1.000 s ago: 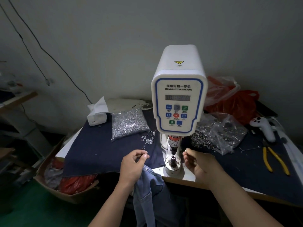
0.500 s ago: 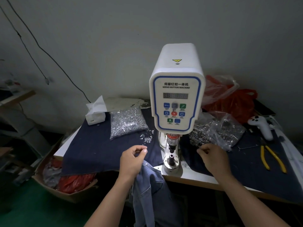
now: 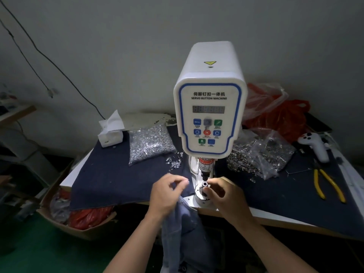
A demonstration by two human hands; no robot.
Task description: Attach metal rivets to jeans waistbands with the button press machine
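While hanging limp off the table's front edge, jeans [image 3: 183,229] read as soft, floppy denim: light enough for one hand, no stiffness except likely at the doubled waistband. Best taken at that thicker band, close to the spot meant for the rivet, so cloth lies flat on the die. Held now by left hand [image 3: 165,196], fingers curled on the upper fold, thumb and forefinger pinched near a small pale glint; whether a rivet, cannot tell.

Right hand [image 3: 226,198] curled at lower die [image 3: 202,189], fingertips bunched just beside its post; probably seating a small part, too small to confirm. Rivets: tiny, hard, slippery, prone to roll; pinch grip only.

Just beyond, button press machine [image 3: 210,115], white with blue trim, display blank or dim, punch hanging close above die. Fingers under that punch a plain hazard.

Left of machine: clear bag of silver rivets [image 3: 150,143], a few strays [image 3: 175,162] spilled on dark denim cover [image 3: 110,174]. Tissue box [image 3: 110,133] behind. Right of machine: second bag of darker metal parts [image 3: 258,156], yellow-handled pliers [image 3: 327,184], white controller [image 3: 313,144], red plastic bags [image 3: 281,119] at back.

Below table, left: cardboard box [image 3: 65,217] with red bags, green floor. Far side: grey wall, black cable [image 3: 59,64] trailing down. Dim room, low light.
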